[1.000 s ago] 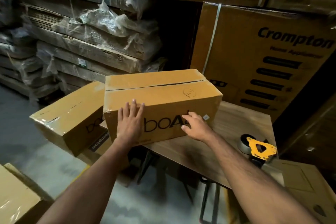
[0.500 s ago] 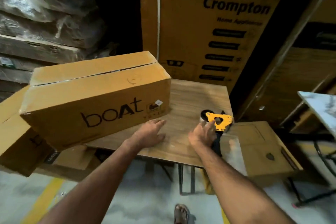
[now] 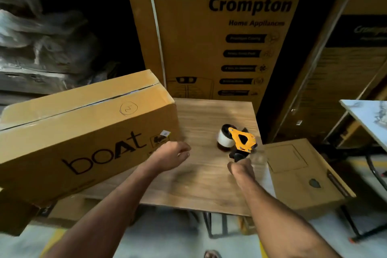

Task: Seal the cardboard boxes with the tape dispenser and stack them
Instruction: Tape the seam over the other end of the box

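1. The tape dispenser [image 3: 240, 141] stands near the right edge of the wooden worktop [image 3: 201, 182]; the right hand [image 3: 240, 168] grasps its black handle, fingers clenched around it.
2. The left hand [image 3: 173, 153] hovers loosely curled, holding nothing, just beside the boAt box [image 3: 83, 132].
3. The box overhangs the worktop's left edge; its top seam is untaped.
4. Bare worktop lies between box and dispenser.
5. A Crompton carton [image 3: 219, 33] stands behind.

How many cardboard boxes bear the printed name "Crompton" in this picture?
2. One large Crompton box stands upright behind the wooden table. A second, darker Crompton box stands at the right edge, its name cut off. Others may be hidden above.
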Motion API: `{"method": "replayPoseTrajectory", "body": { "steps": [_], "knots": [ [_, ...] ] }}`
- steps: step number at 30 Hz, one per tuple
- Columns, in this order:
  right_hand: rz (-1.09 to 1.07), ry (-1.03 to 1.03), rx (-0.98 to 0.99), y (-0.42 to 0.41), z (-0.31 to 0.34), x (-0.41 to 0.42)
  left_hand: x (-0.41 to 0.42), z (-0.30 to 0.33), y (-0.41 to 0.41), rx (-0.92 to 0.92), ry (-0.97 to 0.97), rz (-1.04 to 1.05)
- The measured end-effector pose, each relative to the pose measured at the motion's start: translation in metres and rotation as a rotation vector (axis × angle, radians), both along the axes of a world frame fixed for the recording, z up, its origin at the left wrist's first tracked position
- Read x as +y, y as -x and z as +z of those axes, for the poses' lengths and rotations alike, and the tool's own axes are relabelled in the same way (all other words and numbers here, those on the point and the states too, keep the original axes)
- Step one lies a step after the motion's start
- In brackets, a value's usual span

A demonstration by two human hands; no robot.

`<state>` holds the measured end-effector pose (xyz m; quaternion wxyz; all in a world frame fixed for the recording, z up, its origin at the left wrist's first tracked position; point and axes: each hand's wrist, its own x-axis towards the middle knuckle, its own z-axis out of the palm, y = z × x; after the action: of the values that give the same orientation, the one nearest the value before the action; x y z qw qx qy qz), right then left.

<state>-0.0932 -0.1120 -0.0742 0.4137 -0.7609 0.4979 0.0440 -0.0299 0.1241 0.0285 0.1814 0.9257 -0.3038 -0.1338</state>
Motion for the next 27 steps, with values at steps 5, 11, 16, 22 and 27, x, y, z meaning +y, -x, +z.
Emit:
{"method": "replayPoseTrajectory", "body": {
  "steps": [5,11,16,22,27],
  "knots": [
    [0.068,0.059,-0.469,-0.06,0.059,-0.003,-0.021,0.052,-0.041,-0.172,0.15,0.141],
    [0.462,-0.312,-0.848,-0.098,0.136,0.019,-0.036,0.138,-0.084,-0.261,0.369,0.198],
    [0.728,-0.421,-0.753,-0.095,0.173,0.048,-0.03,0.18,-0.104,-0.282,0.513,0.114],
    [0.799,-0.435,-0.682,-0.108,0.189,0.068,-0.02,0.179,-0.122,-0.469,0.415,0.202],
    [0.767,-0.485,-0.808,-0.122,0.19,0.073,-0.001,0.164,-0.144,-0.026,0.882,0.753]
  ]
}}
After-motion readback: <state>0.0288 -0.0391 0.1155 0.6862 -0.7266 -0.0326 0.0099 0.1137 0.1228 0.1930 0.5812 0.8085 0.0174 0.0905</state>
